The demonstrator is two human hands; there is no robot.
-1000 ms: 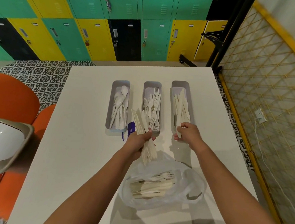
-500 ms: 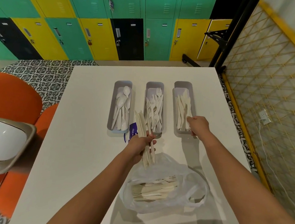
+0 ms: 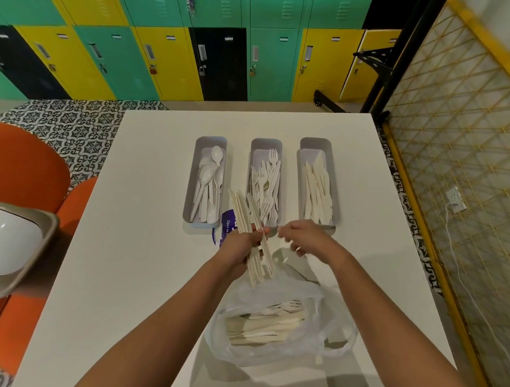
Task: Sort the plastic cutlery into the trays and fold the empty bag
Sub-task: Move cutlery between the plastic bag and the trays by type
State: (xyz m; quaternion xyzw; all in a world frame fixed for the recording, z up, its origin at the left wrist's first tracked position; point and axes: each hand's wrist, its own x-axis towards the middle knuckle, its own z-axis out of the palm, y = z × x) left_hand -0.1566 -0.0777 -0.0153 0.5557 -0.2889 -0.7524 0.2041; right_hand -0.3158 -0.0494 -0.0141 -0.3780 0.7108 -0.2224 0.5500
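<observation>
White table (image 3: 127, 244) fills centre of frame; three grey trays sit side by side in upper-centre, long axes running away from the camera. Left tray (image 3: 194, 185) holds spoons (image 3: 209, 177); middle tray (image 3: 266, 144) holds forks (image 3: 265, 185); right tray (image 3: 302, 154) holds knives (image 3: 316, 192). Trays stand apart from each other w/ bare table between. Left hand (image 3: 240, 247), just below the gap between left and middle trays, is clenched round a bundle of white cutlery (image 3: 256, 239); pieces fan out above and below the fist, upper ends overlapping the near end of the middle tray in frame. Piece types in the bundle: mostly flat knife-like, not all clear. Right hand (image 3: 300, 236) sits just right of the left hand, below near end of right tray, fingers loosely curled and motion-blurred; fingertips close to the bundle, contact cannot be told, nothing seen gripped. Clear plastic bag (image 3: 325, 327) lies lower-centre, mouth open, more cutlery still inside incl. at least one fork. Purple label (image 3: 225, 221) partly visible on table behind left hand, near end of left tray. Orange chair (image 3: 14, 168) at left edge; grey-and-white bin (image 3: 2, 243) below it. Green, yellow, black lockers (image 3: 168, 34) across top of frame.
</observation>
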